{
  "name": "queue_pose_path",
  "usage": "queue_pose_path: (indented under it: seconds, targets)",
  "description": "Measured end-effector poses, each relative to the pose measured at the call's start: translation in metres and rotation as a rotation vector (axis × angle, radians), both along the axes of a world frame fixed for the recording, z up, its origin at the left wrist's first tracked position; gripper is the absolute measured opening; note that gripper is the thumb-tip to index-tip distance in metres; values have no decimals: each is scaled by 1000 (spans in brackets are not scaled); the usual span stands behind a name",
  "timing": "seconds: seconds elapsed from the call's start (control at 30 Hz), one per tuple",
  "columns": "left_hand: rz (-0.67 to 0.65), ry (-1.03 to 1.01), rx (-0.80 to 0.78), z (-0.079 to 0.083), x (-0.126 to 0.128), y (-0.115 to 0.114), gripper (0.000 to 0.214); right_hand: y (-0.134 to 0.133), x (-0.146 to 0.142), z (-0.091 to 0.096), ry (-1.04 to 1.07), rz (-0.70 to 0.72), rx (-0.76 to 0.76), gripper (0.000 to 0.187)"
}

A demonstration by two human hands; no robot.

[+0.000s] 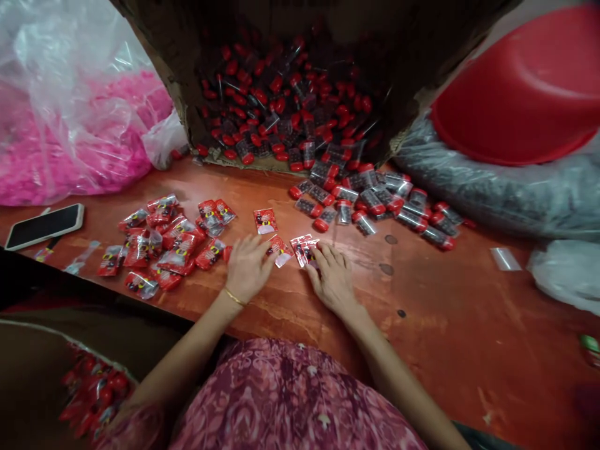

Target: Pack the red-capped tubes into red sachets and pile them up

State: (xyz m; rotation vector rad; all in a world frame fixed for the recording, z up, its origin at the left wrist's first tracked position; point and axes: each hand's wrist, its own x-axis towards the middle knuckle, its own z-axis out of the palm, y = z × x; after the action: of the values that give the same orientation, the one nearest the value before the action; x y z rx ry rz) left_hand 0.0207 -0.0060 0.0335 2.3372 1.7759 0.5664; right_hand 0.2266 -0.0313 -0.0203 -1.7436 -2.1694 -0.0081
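Both hands lie flat on the red-brown table [422, 325], palms down, fingers spread and closed around nothing. The left hand [247, 267] has its fingertips touching a small red-printed packet [280, 250]. The right hand [332, 278] rests just beside it, fingertips on a second packet [304, 249] with a clear edge. A third packet [265, 220] lies alone a little farther out, apart from both hands.

To the left of the left hand, a loose heap of filled packets [162, 240] spreads toward the near table edge, and the outermost ones lie close to that edge. Beyond them a phone [45, 226] lies face up, near the left corner, below a clear bag of pink material [75, 125].

Ahead, a tipped cardboard box [290, 81] opens toward the person, and small clear tubes with red caps [375, 203] spill from its mouth onto the table, reaching toward the right. A red basin [525, 94] sits on a grey plastic-wrapped bundle [497, 187] at the far right.

The widest bare stretch of wood is to the right of the right hand, running to the near edge, with only a clear scrap [505, 259] and a few dark spots on it. Between the hands and the spilled tubes there is a narrow open strip.
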Motion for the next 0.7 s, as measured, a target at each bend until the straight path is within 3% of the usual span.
queue_pose_path:
  seconds: [0.13,0.23,0.37,0.47,0.7]
  targets:
    - [-50,72,-51,-28,19,8,30,30,13,12,38,-134,34,41]
    - [-23,102,-54,-32,19,11,25,65,18,17,24,-195,26,44]
    - [11,88,-69,-32,17,11,25,94,18,13,-68,-113,8,48]
    - [-4,60,-53,-33,17,9,27,86,24,4,-99,-108,7,49]
    - [19,-8,-40,-39,19,9,23,23,58,-10,-127,-213,79,46]
